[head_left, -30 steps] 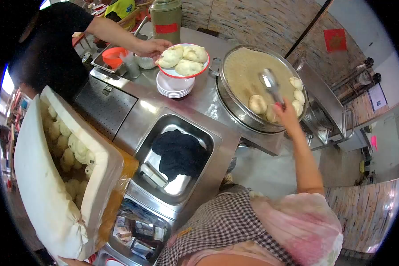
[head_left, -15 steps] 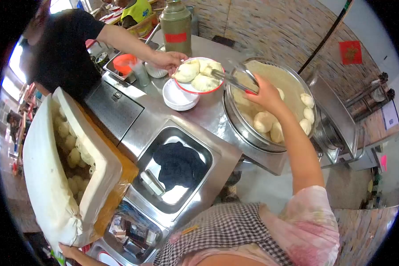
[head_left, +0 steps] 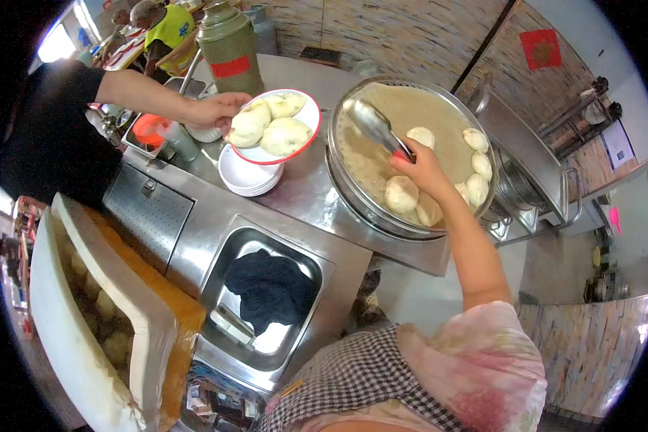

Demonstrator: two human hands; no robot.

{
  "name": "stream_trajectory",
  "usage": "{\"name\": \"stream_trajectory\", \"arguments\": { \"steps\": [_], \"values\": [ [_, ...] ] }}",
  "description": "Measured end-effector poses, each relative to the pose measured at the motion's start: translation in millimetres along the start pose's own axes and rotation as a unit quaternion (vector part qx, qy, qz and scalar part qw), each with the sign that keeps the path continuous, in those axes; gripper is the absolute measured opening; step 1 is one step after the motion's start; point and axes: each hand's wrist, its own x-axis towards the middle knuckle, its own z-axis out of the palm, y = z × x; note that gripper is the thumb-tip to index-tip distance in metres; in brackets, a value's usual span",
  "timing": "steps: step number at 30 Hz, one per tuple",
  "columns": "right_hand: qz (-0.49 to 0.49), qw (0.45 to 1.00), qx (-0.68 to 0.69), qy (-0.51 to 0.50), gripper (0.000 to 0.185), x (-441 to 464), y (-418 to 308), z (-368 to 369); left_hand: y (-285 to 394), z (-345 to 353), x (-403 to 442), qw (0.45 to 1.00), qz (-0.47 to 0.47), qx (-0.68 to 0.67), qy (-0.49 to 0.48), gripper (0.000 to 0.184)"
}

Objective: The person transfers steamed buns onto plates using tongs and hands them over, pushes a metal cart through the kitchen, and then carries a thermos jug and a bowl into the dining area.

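My right hand (head_left: 421, 171) grips metal tongs (head_left: 371, 122) by their dark and red handle. The tong heads hover above the cloth-lined steamer (head_left: 439, 108), with no bun visible in them. Several pale steamed buns lie there, one bun (head_left: 401, 194) just below my hand and another bun (head_left: 475, 139) along the far right rim. Left of the steamer, a co-worker's hand (head_left: 219, 111) holds a red-rimmed white plate (head_left: 311, 115) carrying 3 buns (head_left: 286, 137). My left hand is out of view.
A stack of white dishes (head_left: 248, 178) stands beneath the held plate. A green thermos (head_left: 227, 50) is behind it. The sink (head_left: 324, 277) holds a dark cloth (head_left: 270, 288). A padded box (head_left: 151, 331) with buns inside stands at left.
The tongs have moved away from the plate and back over the steamer. My left hand, seen earlier at the padded box's lower edge, has left the view. The box's opening looks narrower.
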Motion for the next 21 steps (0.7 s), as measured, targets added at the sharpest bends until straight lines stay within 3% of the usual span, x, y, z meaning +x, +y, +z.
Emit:
{"name": "stream_trajectory", "arguments": {
  "steps": [3,6,9,10,13,15,16,18,21],
  "values": [
    [-0.045,0.927,-0.373,-0.003,0.057,-19,22,-12,2,2,-4,1.000,0.024,0.018,0.000,0.045],
    [0.011,0.942,-0.323,-0.086,0.067,-24,27,-25,0,4,-7,0.999,0.036,0.033,-0.002,0.046],
    [0.073,0.952,-0.292,0.054,0.066,-18,43,-43,-2,3,-4,0.998,0.052,0.044,-0.003,0.046],
    [0.080,0.922,-0.365,0.102,0.061,-17,45,-47,-2,3,-3,0.997,0.057,0.048,-0.005,0.046],
    [0.184,0.893,-0.408,0.050,0.059,-13,77,-58,-9,-9,3,0.996,0.064,0.064,-0.006,0.047],
    [0.128,0.948,-0.275,0.094,0.045,-9,143,-67,-15,-15,8,0.995,0.070,0.077,-0.008,0.047],
    [0.198,0.964,-0.147,0.098,0.041,-8,141,-69,-19,-17,14,0.994,0.074,0.084,-0.011,0.047],
    [0.329,0.933,0.112,0.098,0.035,-8,126,-73,-27,-18,25,0.991,0.084,0.098,-0.019,0.048],
    [0.261,0.936,0.196,0.130,0.031,-3,89,-59,-49,-20,55,0.980,0.123,0.151,-0.040,0.048]
  ]
}}
